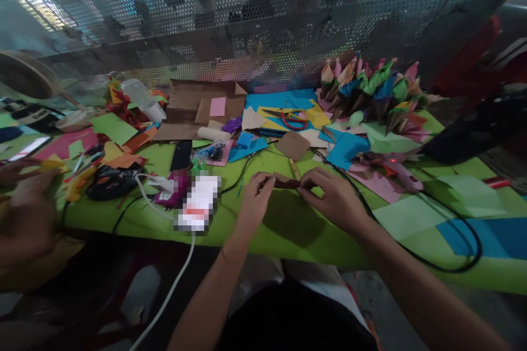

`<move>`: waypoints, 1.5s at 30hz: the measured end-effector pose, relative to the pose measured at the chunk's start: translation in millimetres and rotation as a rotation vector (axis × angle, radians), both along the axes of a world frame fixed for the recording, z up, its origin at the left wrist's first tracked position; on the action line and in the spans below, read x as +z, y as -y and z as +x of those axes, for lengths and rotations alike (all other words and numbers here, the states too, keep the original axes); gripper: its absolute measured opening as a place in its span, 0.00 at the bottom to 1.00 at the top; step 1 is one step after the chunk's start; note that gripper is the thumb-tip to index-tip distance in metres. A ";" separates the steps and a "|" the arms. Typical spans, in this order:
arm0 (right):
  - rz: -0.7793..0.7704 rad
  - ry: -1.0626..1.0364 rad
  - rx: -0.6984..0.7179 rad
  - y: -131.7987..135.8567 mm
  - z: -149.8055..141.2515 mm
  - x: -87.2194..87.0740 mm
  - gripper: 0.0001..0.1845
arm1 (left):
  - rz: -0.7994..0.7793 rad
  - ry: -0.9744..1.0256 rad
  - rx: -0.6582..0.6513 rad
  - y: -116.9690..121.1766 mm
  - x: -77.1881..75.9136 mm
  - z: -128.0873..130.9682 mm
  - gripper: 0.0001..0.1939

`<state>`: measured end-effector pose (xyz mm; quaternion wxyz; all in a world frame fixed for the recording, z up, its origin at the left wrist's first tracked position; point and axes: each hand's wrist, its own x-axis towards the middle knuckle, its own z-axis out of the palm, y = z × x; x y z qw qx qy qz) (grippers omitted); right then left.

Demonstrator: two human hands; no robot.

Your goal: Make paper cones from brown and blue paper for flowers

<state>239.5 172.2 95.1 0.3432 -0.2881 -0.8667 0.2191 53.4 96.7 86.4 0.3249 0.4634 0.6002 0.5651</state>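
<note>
Between my two hands is a narrow strip of brown paper [287,182], held level above the green tabletop. My left hand [258,191] pinches its left end between thumb and fingertips. At the other end, my right hand [327,193] has thumb and fingers closed on the strip. Just behind it lies a thin yellow stick-like piece [295,169], partly covered by the hands. A brown paper piece [293,145] with rounded corners rests farther back. Left of my left hand is a lit phone [201,203] with a white cable plugged in.
Paper cones [370,88] in many colours stand at the back right. A pink glue gun [401,171] with a black cord lies right of my hands. Red-handled pliers [293,119] lie on yellow paper. Another person's hand [33,203] is at the far left. A perforated metal panel [230,38] rises behind.
</note>
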 end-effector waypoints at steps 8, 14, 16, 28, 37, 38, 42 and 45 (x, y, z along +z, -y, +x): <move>-0.037 -0.009 0.007 -0.1 -0.6 0.3 0.05 | -0.052 0.050 -0.019 3.2 2.0 0.9 0.12; -0.007 -0.003 0.002 1.5 -2.4 -0.6 0.06 | -0.018 0.048 -0.071 2.2 4.1 0.4 0.13; -0.012 0.003 0.004 1.9 -2.7 -0.9 0.06 | -0.005 0.024 -0.051 2.6 3.3 0.3 0.14; -0.184 -0.006 0.064 3.7 -2.3 5.4 0.03 | -0.025 -0.048 -0.035 8.9 3.4 0.0 0.09; -0.125 0.197 0.207 7.9 -9.5 -14.7 0.11 | -0.097 -0.441 0.040 41.0 -9.0 -12.2 0.09; -0.107 0.223 0.214 8.8 -10.4 -17.1 0.12 | -0.081 -0.521 0.074 45.2 -9.6 -13.5 0.08; -0.023 0.331 0.218 11.0 -12.5 -23.8 0.14 | 0.049 -0.793 0.053 57.3 -6.7 -18.1 0.15; 0.045 0.352 0.209 10.5 -12.7 -25.0 0.16 | 0.061 -0.925 -0.160 60.5 -6.1 -24.0 0.17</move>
